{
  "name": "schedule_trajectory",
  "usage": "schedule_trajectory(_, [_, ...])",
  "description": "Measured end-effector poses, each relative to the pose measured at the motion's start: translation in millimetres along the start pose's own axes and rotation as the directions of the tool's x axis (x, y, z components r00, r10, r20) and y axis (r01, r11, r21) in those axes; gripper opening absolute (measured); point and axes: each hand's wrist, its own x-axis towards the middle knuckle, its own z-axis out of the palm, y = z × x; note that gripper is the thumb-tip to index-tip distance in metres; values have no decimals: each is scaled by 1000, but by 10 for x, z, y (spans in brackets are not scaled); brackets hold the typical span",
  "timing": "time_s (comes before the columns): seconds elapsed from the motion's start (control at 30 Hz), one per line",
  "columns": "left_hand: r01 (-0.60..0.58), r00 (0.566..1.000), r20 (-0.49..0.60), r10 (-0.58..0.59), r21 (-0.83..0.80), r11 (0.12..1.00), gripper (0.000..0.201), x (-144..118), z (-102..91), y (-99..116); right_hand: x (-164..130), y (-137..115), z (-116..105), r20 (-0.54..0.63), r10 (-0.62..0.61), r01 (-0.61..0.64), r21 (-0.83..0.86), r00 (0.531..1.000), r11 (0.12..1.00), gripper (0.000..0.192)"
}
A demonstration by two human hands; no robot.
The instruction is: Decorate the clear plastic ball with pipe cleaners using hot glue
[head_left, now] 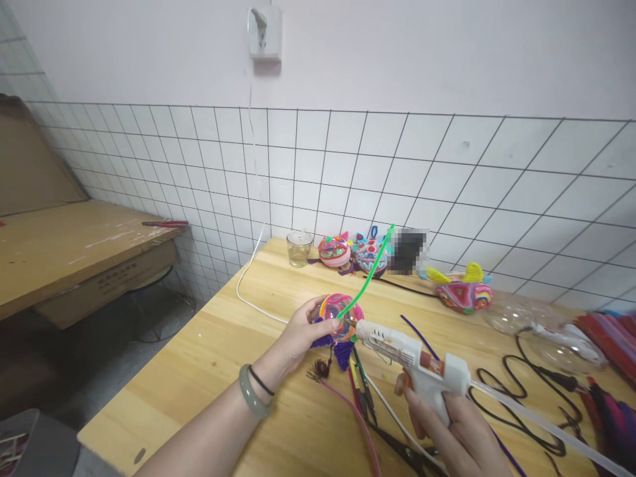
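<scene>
— Hands first: where do they sit over the wooden table?

— Left hand is out ahead and left, fingers curled around a small multicoloured pipe-cleaner ball, thumb pressed on its near face. Right hand is lower and nearer the body, wrapped around the grip of a white glue gun.

— Which way does the gun lie?

— Its long axis runs from the right hand up and left, with the nozzle just beside the ball's right edge, seemingly touching it. A clear glue stick trails out behind, toward the lower right.

— And the green pipe cleaner?

— It rises from the ball, slanting up and right, away from both hands. The left hand is plainly nearer it.

— Anything smaller?

— Scissors lie between the wrists, beside a pink pipe cleaner.
</scene>
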Motion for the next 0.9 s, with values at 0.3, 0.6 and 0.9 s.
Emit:
schedule_trajectory(0.3, [29,999,-20,-30,-56,998,50,2,7,-3,-9,20,32,22,10,-10,13,1000,1000,32])
schedule_trajectory(0.6, [56,997,-42,-62,-121,991,51,8,9,-14,-13,47,25,35,-1,0,16,999,1000,30])
schedule_trajectory(0.9, [72,996,-38,-79,-147,987,53,13,7,-9,-28,95,6,78,-3,6,-40,997,999,32])
